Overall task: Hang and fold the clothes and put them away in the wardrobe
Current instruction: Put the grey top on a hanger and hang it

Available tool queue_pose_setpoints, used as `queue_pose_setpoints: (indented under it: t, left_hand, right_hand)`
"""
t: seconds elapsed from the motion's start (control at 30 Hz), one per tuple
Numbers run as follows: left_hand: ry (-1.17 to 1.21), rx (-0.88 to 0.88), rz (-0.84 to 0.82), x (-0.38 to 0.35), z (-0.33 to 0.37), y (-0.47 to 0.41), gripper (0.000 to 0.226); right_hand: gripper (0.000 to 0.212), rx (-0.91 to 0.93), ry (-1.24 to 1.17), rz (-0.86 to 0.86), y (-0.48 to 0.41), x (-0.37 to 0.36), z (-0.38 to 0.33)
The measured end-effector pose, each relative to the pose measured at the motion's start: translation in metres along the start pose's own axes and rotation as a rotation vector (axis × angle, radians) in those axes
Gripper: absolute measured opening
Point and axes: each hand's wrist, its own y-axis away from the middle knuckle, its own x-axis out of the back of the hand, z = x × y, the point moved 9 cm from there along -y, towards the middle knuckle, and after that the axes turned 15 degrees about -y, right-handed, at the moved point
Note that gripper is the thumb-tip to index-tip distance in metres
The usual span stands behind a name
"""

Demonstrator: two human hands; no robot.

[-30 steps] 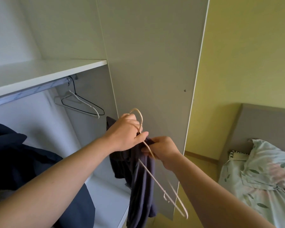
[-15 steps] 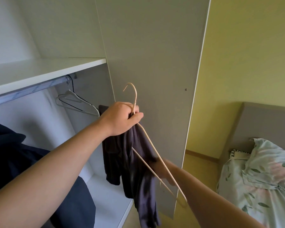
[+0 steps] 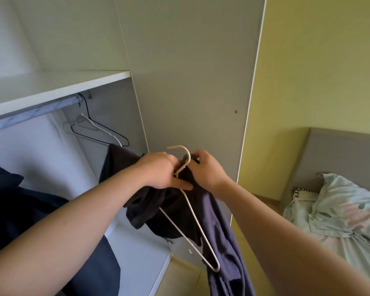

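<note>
- The wardrobe (image 3: 190, 82) stands open. Its side panel fills the middle, a white shelf (image 3: 51, 86) runs in from the left edge, and a rail (image 3: 30, 113) sits just under the shelf.
- A bed (image 3: 355, 248) with a floral pillow (image 3: 346, 201) lies at the right edge, against a grey headboard (image 3: 340, 150).
- A navy garment (image 3: 19, 210) hangs inside the wardrobe at its left edge.
- The grey garment (image 3: 216, 214) is held up at the wardrobe's front edge, draped over a cream hanger (image 3: 194, 216) and trailing below it.
- The hanger is tilted, with its hook up between the hands and one shoulder corner pointing down to the right.
- Two empty hangers (image 3: 103, 129), one black and one white, hang at the rail's right end.
- The left hand (image 3: 158, 169) is curled round the hanger's neck and the cloth bunched there.
- The right hand (image 3: 205, 169), close beside it, pinches the grey garment by the hook.
</note>
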Motion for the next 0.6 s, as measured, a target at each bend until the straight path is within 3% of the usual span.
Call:
queue_pose_setpoints:
  t: [0.13, 0.23, 0.3, 0.37, 0.47, 0.6]
  left_hand:
    - [0.033, 0.022, 0.073, 0.001, 0.006, -0.008, 0.050]
    - [-0.035, 0.097, 0.186, 0.012, -0.011, -0.009, 0.042]
    - [-0.047, 0.144, 0.219, 0.017, -0.024, -0.009, 0.039]
    - [-0.016, 0.167, 0.227, 0.018, -0.036, -0.010, 0.040]
    - [-0.008, 0.153, 0.203, 0.017, -0.040, -0.011, 0.042]
    - [-0.067, 0.145, 0.204, 0.018, -0.034, -0.013, 0.055]
  right_hand:
    - [0.017, 0.045, 0.006, 0.024, -0.002, 0.007, -0.003]
    - [0.033, -0.009, 0.261, -0.088, -0.001, 0.021, 0.020]
    - [0.026, -0.100, 0.479, -0.246, 0.005, 0.022, 0.052]
    - [0.017, -0.167, 0.562, -0.247, 0.008, 0.031, 0.080]
    - [0.022, -0.232, 0.503, -0.135, 0.005, 0.038, 0.099]
    - [0.022, -0.277, 0.128, 0.091, 0.001, 0.044, 0.102]
